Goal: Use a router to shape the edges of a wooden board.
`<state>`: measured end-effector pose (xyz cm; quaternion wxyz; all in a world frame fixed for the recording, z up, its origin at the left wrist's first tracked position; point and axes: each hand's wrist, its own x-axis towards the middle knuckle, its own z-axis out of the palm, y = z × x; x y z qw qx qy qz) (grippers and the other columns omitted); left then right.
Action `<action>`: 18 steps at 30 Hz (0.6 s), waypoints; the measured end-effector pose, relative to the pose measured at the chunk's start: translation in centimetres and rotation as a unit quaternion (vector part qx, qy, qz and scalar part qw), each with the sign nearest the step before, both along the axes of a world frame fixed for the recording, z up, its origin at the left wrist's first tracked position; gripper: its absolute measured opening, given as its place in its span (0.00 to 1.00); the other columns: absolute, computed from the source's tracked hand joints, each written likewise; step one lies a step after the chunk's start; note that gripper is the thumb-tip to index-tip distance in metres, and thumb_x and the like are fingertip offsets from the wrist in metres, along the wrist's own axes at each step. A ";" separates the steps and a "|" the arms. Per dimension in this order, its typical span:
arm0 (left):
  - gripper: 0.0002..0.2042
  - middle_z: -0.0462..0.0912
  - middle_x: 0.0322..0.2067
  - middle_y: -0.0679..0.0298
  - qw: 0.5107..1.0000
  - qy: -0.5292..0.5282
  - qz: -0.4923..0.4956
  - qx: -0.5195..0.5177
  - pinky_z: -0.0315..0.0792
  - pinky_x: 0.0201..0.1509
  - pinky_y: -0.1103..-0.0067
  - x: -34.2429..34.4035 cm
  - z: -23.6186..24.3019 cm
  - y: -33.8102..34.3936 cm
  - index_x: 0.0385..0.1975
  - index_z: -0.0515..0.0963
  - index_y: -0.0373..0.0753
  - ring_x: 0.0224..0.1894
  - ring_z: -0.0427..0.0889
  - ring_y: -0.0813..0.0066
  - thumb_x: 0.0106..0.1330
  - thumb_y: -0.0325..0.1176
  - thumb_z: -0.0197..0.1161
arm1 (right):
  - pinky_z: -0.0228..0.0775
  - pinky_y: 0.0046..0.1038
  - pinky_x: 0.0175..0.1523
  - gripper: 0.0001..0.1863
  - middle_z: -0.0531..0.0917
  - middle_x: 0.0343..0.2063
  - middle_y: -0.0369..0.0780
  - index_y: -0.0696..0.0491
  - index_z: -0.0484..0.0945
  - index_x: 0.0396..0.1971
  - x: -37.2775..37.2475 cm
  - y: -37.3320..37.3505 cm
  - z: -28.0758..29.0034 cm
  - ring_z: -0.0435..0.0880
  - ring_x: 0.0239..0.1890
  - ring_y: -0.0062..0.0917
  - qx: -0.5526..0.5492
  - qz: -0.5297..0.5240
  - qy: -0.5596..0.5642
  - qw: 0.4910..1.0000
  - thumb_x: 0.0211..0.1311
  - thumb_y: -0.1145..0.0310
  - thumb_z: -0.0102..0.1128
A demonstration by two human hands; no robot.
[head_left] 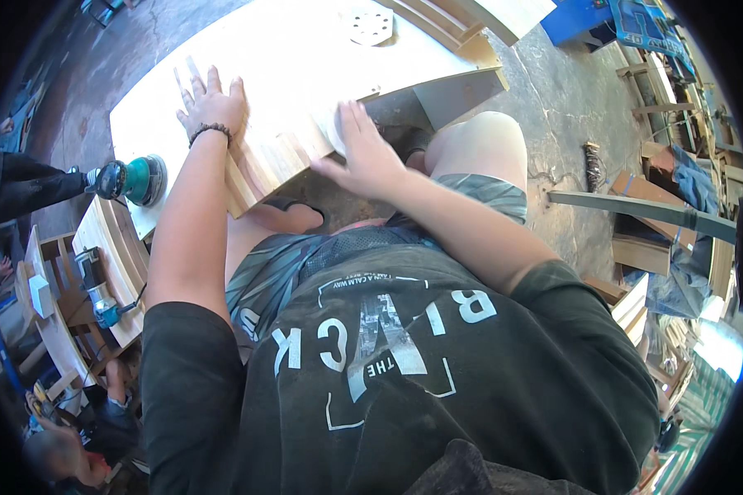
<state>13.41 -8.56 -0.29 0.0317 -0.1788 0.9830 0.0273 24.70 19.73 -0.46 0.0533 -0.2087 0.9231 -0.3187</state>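
Note:
My left hand [213, 107] lies flat with fingers spread on a pale wooden panel [264, 165] at the table's near edge. Strong light washes out much of the panel's surface. At its right end, my right hand [365, 158] presses a pale sheet with a rounded edge [330, 130] against the wood, the fingers together and the thumb apart. It looks like a sanding disc, though the fingers cover part of it. A white disc with holes [371, 27] lies farther back on the white tabletop [305, 58].
A teal power sander [144, 180] stands at the table's left corner. Below it, another teal power tool [99, 293] rests on stacked wood. A person [70, 445] sits at the lower left, and another person's dark-clothed leg [37, 186] is at left. Boards [648, 206] lie at right.

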 end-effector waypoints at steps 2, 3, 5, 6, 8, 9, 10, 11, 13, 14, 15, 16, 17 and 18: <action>0.39 0.44 0.88 0.57 1.000 0.004 0.014 -0.002 0.42 0.87 0.46 -0.2 -0.1 0.0 0.86 0.55 0.58 0.89 0.40 0.53 0.79 0.68 0.43 | 0.44 0.46 0.88 0.62 0.52 0.80 0.70 0.74 0.45 0.80 1.0 0.5 -0.6 0.47 0.85 0.60 -0.007 -0.013 0.000 1.000 0.73 0.36 0.64; 0.39 0.45 0.88 0.57 1.000 0.003 0.017 -0.004 0.42 0.88 0.46 -0.2 -0.1 0.0 0.87 0.54 0.58 0.89 0.40 0.53 0.79 0.68 0.43 | 0.45 0.46 0.88 0.62 0.52 0.80 0.69 0.74 0.45 0.80 1.2 0.7 -1.0 0.47 0.85 0.60 -0.004 -0.016 -0.009 1.000 0.73 0.37 0.64; 0.39 0.46 0.88 0.57 1.000 0.000 0.016 -0.003 0.42 0.88 0.46 -0.3 -0.1 0.1 0.87 0.54 0.58 0.89 0.41 0.54 0.79 0.67 0.43 | 0.47 0.44 0.87 0.61 0.51 0.80 0.69 0.74 0.44 0.80 1.5 1.2 -1.5 0.49 0.85 0.59 -0.017 -0.002 0.009 1.000 0.73 0.38 0.65; 0.39 0.46 0.87 0.57 1.000 -0.001 0.015 0.001 0.42 0.88 0.46 -0.2 -0.2 0.1 0.87 0.54 0.58 0.89 0.41 0.54 0.79 0.67 0.43 | 0.47 0.43 0.87 0.61 0.51 0.80 0.69 0.74 0.44 0.80 1.5 1.3 -1.7 0.49 0.85 0.58 -0.014 -0.008 -0.024 1.000 0.73 0.38 0.65; 0.40 0.47 0.87 0.56 1.000 0.002 0.018 0.002 0.42 0.88 0.47 -0.2 -0.1 0.1 0.87 0.54 0.57 0.89 0.41 0.55 0.79 0.67 0.43 | 0.48 0.42 0.87 0.62 0.51 0.80 0.69 0.74 0.44 0.80 1.5 1.4 -1.6 0.50 0.85 0.58 -0.076 0.006 0.035 0.996 0.72 0.38 0.65; 0.40 0.47 0.87 0.56 1.000 0.002 0.017 -0.003 0.42 0.88 0.47 -0.1 -0.1 0.1 0.87 0.54 0.57 0.89 0.41 0.55 0.79 0.67 0.43 | 0.49 0.43 0.87 0.62 0.51 0.80 0.69 0.73 0.44 0.80 1.7 1.6 -1.2 0.50 0.85 0.57 -0.056 0.009 0.008 0.998 0.72 0.37 0.65; 0.40 0.47 0.87 0.56 1.000 -0.002 0.018 -0.011 0.42 0.88 0.47 -0.2 0.0 0.0 0.87 0.54 0.57 0.89 0.41 0.55 0.79 0.68 0.43 | 0.49 0.43 0.87 0.62 0.51 0.80 0.69 0.73 0.44 0.80 1.5 1.4 -0.9 0.50 0.85 0.57 -0.013 0.003 -0.035 0.999 0.72 0.37 0.65; 0.40 0.47 0.87 0.56 1.000 0.005 0.017 -0.012 0.42 0.88 0.48 -0.2 0.0 0.0 0.87 0.54 0.57 0.89 0.42 0.55 0.79 0.68 0.43 | 0.50 0.43 0.86 0.62 0.51 0.80 0.69 0.73 0.44 0.80 1.4 1.3 -0.5 0.50 0.85 0.57 0.026 0.008 -0.060 0.998 0.72 0.37 0.66; 0.40 0.47 0.87 0.56 1.000 0.004 0.019 -0.016 0.42 0.88 0.48 -0.3 -0.1 0.0 0.87 0.54 0.57 0.89 0.43 0.54 0.79 0.68 0.44 | 0.51 0.44 0.86 0.64 0.49 0.81 0.68 0.72 0.42 0.81 1.1 1.0 0.4 0.50 0.85 0.57 0.080 0.014 -0.076 0.994 0.72 0.35 0.65; 0.40 0.48 0.87 0.56 1.000 0.003 0.020 -0.012 0.43 0.88 0.48 -0.3 -0.2 0.0 0.87 0.54 0.57 0.89 0.43 0.54 0.79 0.68 0.44 | 0.53 0.45 0.85 0.63 0.48 0.81 0.68 0.71 0.43 0.81 1.1 0.9 0.7 0.53 0.84 0.59 0.027 0.002 -0.058 0.998 0.71 0.36 0.65; 0.40 0.48 0.87 0.56 1.000 0.004 0.019 -0.007 0.43 0.88 0.48 -0.3 -0.3 0.0 0.87 0.54 0.57 0.89 0.44 0.54 0.78 0.68 0.44 | 0.55 0.46 0.84 0.63 0.48 0.81 0.68 0.71 0.43 0.81 1.0 0.7 0.9 0.55 0.83 0.60 -0.016 -0.006 -0.043 0.999 0.71 0.36 0.66; 0.41 0.48 0.87 0.56 1.000 0.009 0.020 -0.004 0.43 0.88 0.49 -0.2 -0.4 -0.1 0.87 0.55 0.57 0.89 0.44 0.54 0.78 0.69 0.44 | 0.56 0.48 0.83 0.63 0.47 0.81 0.68 0.70 0.44 0.82 1.1 0.8 1.1 0.58 0.82 0.62 -0.063 -0.011 -0.016 0.998 0.70 0.37 0.67; 0.41 0.48 0.87 0.56 1.000 0.013 0.020 -0.005 0.43 0.88 0.48 -0.2 -0.4 -0.2 0.86 0.55 0.57 0.89 0.44 0.53 0.78 0.69 0.44 | 0.60 0.48 0.81 0.63 0.46 0.82 0.67 0.69 0.43 0.82 1.3 0.9 1.2 0.63 0.79 0.63 -0.065 -0.009 0.009 0.998 0.70 0.37 0.67; 0.41 0.49 0.87 0.56 1.000 0.019 0.017 -0.009 0.44 0.87 0.48 -0.2 -0.5 -0.2 0.86 0.55 0.56 0.89 0.45 0.53 0.78 0.69 0.45 | 0.61 0.49 0.81 0.63 0.47 0.82 0.67 0.69 0.43 0.82 1.6 1.1 1.2 0.64 0.78 0.63 -0.017 -0.004 -0.031 0.999 0.69 0.37 0.67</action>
